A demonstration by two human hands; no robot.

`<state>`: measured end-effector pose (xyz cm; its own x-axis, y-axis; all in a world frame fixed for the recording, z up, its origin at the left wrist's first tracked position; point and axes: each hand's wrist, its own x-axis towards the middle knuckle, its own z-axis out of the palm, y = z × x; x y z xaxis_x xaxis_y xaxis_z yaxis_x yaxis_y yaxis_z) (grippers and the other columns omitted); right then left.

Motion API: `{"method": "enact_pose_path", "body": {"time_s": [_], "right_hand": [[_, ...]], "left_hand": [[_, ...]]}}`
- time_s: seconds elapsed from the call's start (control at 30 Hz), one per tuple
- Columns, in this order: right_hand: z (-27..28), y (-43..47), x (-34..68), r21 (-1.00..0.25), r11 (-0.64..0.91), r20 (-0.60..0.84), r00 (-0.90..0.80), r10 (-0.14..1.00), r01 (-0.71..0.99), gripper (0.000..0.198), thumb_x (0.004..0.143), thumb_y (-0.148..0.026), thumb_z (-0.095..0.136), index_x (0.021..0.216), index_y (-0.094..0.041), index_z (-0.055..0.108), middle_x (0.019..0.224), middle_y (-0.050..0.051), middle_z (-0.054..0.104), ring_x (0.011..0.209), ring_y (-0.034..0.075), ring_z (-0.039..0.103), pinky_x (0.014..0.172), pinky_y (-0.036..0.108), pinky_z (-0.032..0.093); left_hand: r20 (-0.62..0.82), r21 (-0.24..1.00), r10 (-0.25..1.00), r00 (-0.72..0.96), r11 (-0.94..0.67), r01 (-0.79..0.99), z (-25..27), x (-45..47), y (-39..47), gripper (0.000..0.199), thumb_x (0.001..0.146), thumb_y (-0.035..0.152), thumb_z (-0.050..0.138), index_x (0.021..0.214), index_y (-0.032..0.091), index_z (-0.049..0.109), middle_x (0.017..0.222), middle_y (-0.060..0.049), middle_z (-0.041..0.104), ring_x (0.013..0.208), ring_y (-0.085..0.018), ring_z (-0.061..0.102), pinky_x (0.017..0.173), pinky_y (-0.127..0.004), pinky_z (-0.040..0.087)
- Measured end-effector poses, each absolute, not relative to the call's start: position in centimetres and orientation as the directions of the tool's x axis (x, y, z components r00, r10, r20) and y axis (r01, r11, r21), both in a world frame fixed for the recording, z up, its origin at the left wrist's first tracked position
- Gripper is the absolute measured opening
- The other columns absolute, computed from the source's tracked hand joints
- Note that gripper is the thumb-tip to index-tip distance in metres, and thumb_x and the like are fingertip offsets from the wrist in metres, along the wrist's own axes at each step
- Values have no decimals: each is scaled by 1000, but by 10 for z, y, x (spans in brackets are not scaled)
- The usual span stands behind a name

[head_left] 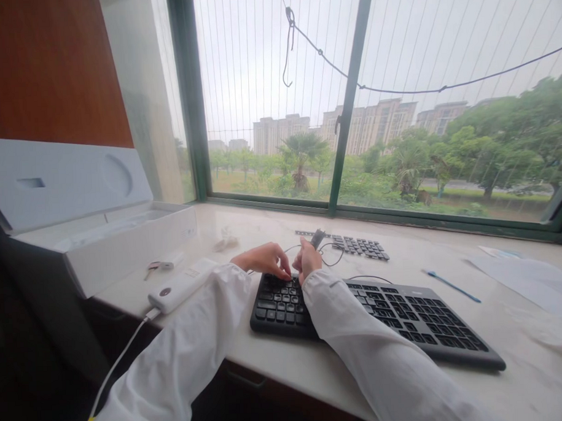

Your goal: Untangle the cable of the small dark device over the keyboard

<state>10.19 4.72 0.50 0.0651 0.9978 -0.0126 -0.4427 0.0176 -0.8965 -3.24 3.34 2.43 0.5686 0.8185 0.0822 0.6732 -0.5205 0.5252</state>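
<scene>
Window sill counter (286, 357): pale stone slab running under the window, everything sits on it.

Open white box (125, 240) far left, lid up. White power bank (180, 291) just beside it, cable hanging off the sill edge. Papers (527, 282) far right, a blue pen-like stick (452, 286) near them.

Main item: black keyboard (381, 317), lying diagonal in front of you, its left end under your hands. Most caps look seated; I can't pick out empty sockets from here. Behind it, well apart, a flat row of loose dark keycaps (356, 245), laid out near the window frame. Thin black cable loops between the two.

Your left hand (264, 260): fingers curled narrow, tips pressing down on the top-left rows of the keyboard. Whether there's a cap under them, can't tell.

Your right hand (308, 262): closed around a small dark tool (317, 237) that sticks up above the knuckles, right over the same corner.

My read on progress: key work is under way at the left end. The loose row suggests a good share is unfinished.
</scene>
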Motion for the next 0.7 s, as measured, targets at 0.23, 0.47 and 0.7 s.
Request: {"method": "enact_pose_path", "body": {"time_s": [0.23,0.47,0.7], "right_hand": [[2,44,103,-909,1,-35,79,996,-418,42,75,-41,60,50,-25,30,36,-7,28,31,9,26,31,25,23],[-1,45,102,-988,140,133,102,986,-68,38,75,-48,58,50,-22,48,38,-2,44,41,13,46,40,25,35],[4,47,103,-976,47,29,84,996,-214,39,80,-41,55,49,-22,42,36,-4,37,32,11,37,35,25,33]], "left_hand": [[53,539,820,570,-504,675,23,-34,36,35,65,45,73,83,15,77,63,0,65,54,-8,44,50,-20,29],[93,525,804,588,-541,657,21,-36,39,35,64,47,74,80,15,77,61,0,64,53,-7,43,52,-21,30],[-20,607,804,594,-462,647,20,-41,43,33,65,43,74,87,19,78,66,-1,67,56,-8,46,56,-20,33]]}}
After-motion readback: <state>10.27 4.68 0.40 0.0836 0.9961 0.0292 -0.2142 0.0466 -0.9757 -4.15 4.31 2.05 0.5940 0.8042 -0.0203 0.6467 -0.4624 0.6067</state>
